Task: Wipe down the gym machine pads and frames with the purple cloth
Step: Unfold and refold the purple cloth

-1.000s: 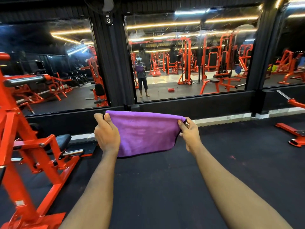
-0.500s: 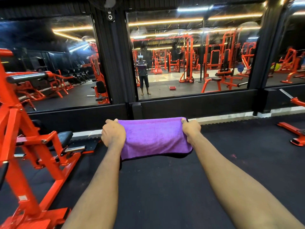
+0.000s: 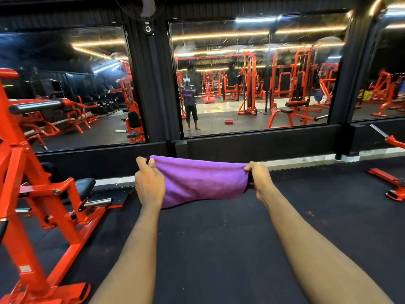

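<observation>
The purple cloth [image 3: 201, 181] hangs stretched between both hands at arm's length, in the middle of the view. My left hand [image 3: 149, 183] pinches its top left corner and my right hand [image 3: 259, 178] pinches its top right corner. At the left stands an orange-red gym machine frame [image 3: 32, 194] with a small black seat pad [image 3: 84, 186] and a black roller bar [image 3: 35, 106] higher up. Neither hand touches the machine.
Black rubber floor [image 3: 219, 249] spreads under my arms. Large wall mirrors [image 3: 252, 80] ahead reflect a person holding the cloth and many orange machines. The base of another orange machine [image 3: 392, 183] lies at the right edge.
The cloth and both hands dipped lower half a second ago and have come back up a little. The cloth is drawn wider between the hands than one second ago.
</observation>
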A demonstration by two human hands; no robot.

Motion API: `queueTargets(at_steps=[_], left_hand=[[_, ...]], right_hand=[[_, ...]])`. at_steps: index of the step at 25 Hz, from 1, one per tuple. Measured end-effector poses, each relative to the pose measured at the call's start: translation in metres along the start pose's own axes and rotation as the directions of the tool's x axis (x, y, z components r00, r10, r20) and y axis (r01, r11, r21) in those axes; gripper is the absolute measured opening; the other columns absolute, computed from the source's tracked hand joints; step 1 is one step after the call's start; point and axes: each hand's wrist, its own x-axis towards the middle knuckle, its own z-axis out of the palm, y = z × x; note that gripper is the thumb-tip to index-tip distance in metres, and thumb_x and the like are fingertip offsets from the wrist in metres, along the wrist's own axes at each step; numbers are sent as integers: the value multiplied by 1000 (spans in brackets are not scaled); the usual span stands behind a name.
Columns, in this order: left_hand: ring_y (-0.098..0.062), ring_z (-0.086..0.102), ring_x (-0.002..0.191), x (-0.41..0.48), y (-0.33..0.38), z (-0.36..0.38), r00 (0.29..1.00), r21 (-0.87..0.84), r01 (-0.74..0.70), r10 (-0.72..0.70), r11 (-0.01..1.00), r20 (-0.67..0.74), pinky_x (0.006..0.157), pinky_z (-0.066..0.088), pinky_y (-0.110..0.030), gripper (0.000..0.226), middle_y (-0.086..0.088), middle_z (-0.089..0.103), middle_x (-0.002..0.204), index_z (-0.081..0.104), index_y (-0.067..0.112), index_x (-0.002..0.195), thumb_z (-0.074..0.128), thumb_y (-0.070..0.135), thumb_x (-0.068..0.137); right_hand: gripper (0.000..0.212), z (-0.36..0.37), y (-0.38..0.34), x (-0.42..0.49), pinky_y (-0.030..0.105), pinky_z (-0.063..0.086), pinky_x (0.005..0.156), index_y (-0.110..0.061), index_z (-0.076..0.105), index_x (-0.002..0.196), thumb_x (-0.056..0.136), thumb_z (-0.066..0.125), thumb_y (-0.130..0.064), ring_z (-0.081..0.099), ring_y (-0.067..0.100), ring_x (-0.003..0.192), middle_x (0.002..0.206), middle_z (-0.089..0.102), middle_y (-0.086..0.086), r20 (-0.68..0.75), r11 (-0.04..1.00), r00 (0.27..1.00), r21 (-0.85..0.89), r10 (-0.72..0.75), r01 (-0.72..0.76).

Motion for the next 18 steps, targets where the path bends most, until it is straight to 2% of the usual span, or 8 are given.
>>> queueTargets(at_steps=[3,5,8,10,12,15,18], left_hand=[[-48,59,101,8,3,1,979,154,162,-178,975,100,80,46,-48,28,-29,62,107,52,1,109,43,27,103],[-46,58,107,12,6,5,948,226,201,-247,953,201,86,46,-45,31,-27,62,112,58,-1,110,46,26,99],[-37,64,94,10,16,15,921,152,82,-133,985,365,76,49,-37,26,-16,66,97,62,6,93,52,29,96],[-31,69,70,5,25,20,885,64,1,-30,998,464,61,56,-38,24,-11,66,82,59,9,84,56,29,96],[-28,68,55,-4,33,21,831,-15,-30,34,999,556,47,57,-36,20,-14,66,79,57,7,86,59,24,97],[-25,72,63,-14,40,21,780,-134,-49,122,990,613,50,60,-39,14,-18,68,83,57,3,92,60,16,98],[-17,72,63,-14,41,19,742,-167,-82,173,982,647,50,59,-32,10,-17,69,84,59,4,96,60,14,98]], right_hand=[[11,4,-3,-5,34,42,65,-9,63,74,69,57,-17,50,23,72,80,57,3,-134,994,991,-103,31,-45],[14,14,-2,-13,33,45,64,-6,66,75,73,58,-18,54,23,70,77,60,2,-143,983,990,-182,0,-26],[21,37,4,-21,30,44,52,-13,55,58,74,67,-19,51,21,58,58,52,1,23,930,989,-337,-145,145],[23,49,4,-31,28,50,47,-13,58,65,82,74,-13,56,16,49,60,59,4,166,911,967,-334,-196,242],[12,59,4,-40,30,56,50,-9,65,80,87,75,-8,65,14,54,71,68,9,286,896,924,-291,-252,334],[5,66,2,-48,32,61,59,-3,70,95,90,71,-3,74,19,68,83,73,14,379,874,877,-266,-293,407],[9,65,1,-48,29,61,61,-4,73,98,91,69,-1,75,20,72,84,75,14,423,863,851,-251,-310,438]])
